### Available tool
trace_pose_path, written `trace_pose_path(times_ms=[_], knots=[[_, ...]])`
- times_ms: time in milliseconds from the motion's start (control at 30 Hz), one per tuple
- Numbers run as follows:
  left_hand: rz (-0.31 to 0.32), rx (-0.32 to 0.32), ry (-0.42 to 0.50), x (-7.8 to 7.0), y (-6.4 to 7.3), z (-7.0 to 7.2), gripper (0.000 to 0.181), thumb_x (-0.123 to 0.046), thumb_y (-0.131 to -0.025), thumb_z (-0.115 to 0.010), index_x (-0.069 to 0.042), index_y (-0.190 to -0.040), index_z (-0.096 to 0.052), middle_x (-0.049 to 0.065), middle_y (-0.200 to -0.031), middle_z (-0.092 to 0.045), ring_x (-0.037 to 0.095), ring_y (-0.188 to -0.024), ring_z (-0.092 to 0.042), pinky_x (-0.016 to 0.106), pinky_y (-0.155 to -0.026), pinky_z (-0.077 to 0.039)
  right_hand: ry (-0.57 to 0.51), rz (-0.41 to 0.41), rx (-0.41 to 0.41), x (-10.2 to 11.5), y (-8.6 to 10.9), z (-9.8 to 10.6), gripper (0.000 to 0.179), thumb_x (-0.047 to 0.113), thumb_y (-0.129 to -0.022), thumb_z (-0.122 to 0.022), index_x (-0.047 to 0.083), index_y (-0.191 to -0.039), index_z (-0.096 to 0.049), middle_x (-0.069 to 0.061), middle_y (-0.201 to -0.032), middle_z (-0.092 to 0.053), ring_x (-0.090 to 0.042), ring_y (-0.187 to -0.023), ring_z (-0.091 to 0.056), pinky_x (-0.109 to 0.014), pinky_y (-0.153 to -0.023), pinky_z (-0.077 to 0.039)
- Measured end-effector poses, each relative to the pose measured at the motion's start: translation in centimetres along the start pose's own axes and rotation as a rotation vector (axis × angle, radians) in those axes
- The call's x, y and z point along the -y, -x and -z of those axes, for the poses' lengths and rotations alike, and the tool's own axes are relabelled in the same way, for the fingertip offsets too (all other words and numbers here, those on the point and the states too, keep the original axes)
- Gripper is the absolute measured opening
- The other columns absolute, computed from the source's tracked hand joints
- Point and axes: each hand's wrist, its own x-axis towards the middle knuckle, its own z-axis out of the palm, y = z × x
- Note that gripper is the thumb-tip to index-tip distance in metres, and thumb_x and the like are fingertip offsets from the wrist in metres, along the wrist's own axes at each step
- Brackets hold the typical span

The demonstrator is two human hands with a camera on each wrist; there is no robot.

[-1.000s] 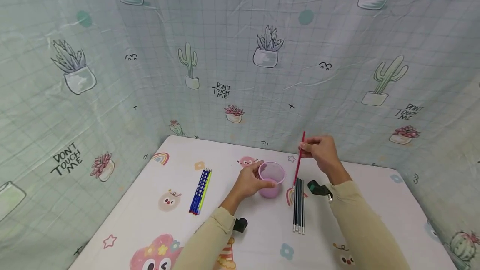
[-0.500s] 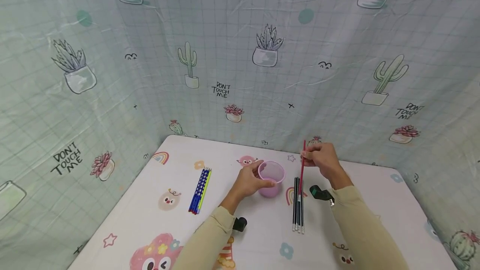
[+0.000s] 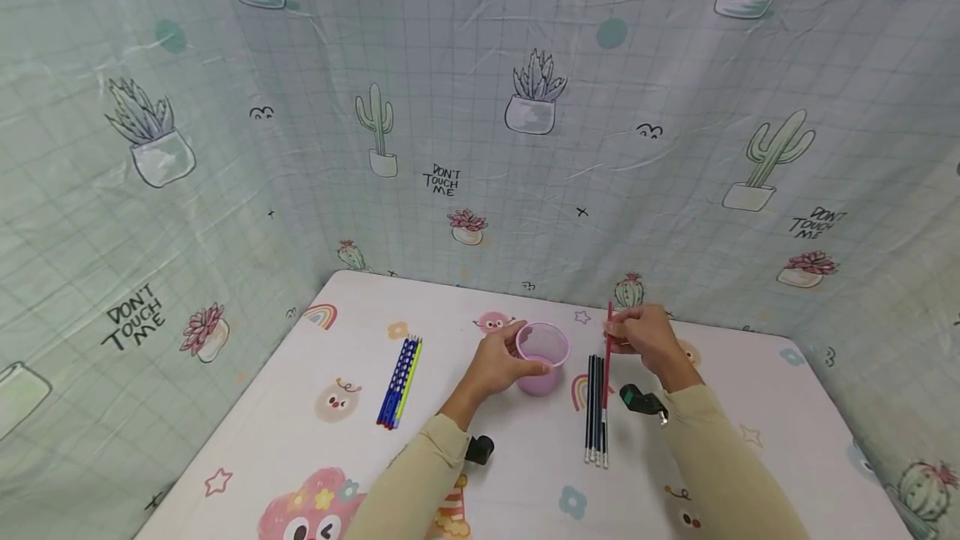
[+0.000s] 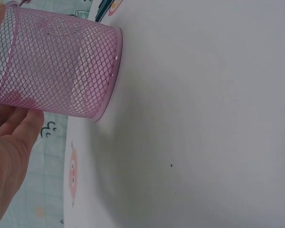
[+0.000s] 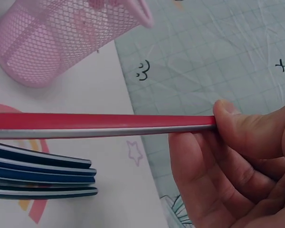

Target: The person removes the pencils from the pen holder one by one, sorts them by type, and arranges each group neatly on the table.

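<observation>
My left hand (image 3: 497,365) grips a pink mesh pen holder (image 3: 540,380) near its rim, thumb on the near side. In the left wrist view the mesh wall (image 4: 57,61) shows, with fingers (image 4: 26,123) against its side. Between thumb and fingertips, my right hand (image 3: 651,342) pinches a red pencil (image 3: 607,369) near its upper end. That pencil slants down with its pale lower end over or beside the rightmost of several dark pencils (image 3: 591,407); contact cannot be told. The right wrist view shows its silver stripe (image 5: 104,131) and the dark pencils' tips (image 5: 80,178).
Left of the pen holder lies a row of blue dotted pencils (image 3: 396,386) with a yellow-green pencil (image 3: 409,384) along its right side. The white patterned tabletop (image 3: 525,473) meets a cactus-print curtain (image 3: 450,107) at the back. Black wrist cameras (image 3: 480,449) sit by both wrists.
The right hand has come down and nearer with the red pencil, whose lower end has passed from the left side of the dark pencils to their right. Left hand and pen holder stay put.
</observation>
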Motion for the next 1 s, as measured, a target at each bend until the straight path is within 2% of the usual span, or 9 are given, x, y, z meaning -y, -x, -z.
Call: trace_pose_path(times_ms=[233, 500, 867, 1000], knots=[[-0.001, 0.000, -0.008, 0.1, 0.0, 0.0, 0.092, -0.028, -0.078, -0.094, 0.001, -0.153, -0.048, 0.017, -0.144, -0.064, 0.029, -0.129, -0.064, 0.044, -0.110, -0.054, 0.048, -0.069, -0.024, -1.6, -0.1, -0.3, 0.026, 0.011, -0.100, -0.068, -0.008, -0.118, -0.067, -0.007, -0.089, -0.071, -0.016, -0.076, -0.066, -0.025, -0.069, -0.063], [-0.006, 0.004, 0.005, 0.1, -0.1, 0.0, 0.092, -0.026, -0.078, -0.094, 0.001, -0.153, -0.048, 0.018, -0.145, -0.063, 0.030, -0.130, -0.064, 0.044, -0.110, -0.054, 0.027, -0.138, 0.011, -3.5, -0.4, -0.1, 0.025, 0.007, -0.099, -0.067, -0.010, -0.117, -0.064, -0.006, -0.084, -0.066, -0.016, -0.074, -0.063, -0.027, -0.066, -0.062], [0.002, 0.016, -0.004, 0.2, -0.2, 0.0, 0.092, -0.028, -0.078, -0.093, 0.000, -0.153, -0.047, 0.018, -0.143, -0.064, 0.033, -0.130, -0.064, 0.044, -0.110, -0.054, 0.070, -0.196, 0.031, -5.9, -0.7, -0.2, 0.025, 0.007, -0.098, -0.068, -0.010, -0.116, -0.065, -0.004, -0.081, -0.067, -0.015, -0.068, -0.063, -0.025, -0.062, -0.057], [0.002, 0.015, -0.013, 0.1, -0.1, 0.0, 0.091, -0.029, -0.078, -0.093, -0.002, -0.153, -0.049, 0.016, -0.141, -0.065, 0.032, -0.128, -0.065, 0.044, -0.109, -0.055, 0.081, -0.191, 0.037, -6.3, -0.5, -0.4, 0.025, 0.006, -0.097, -0.069, -0.011, -0.114, -0.065, -0.004, -0.078, -0.068, -0.013, -0.064, -0.063, -0.025, -0.059, -0.057]])
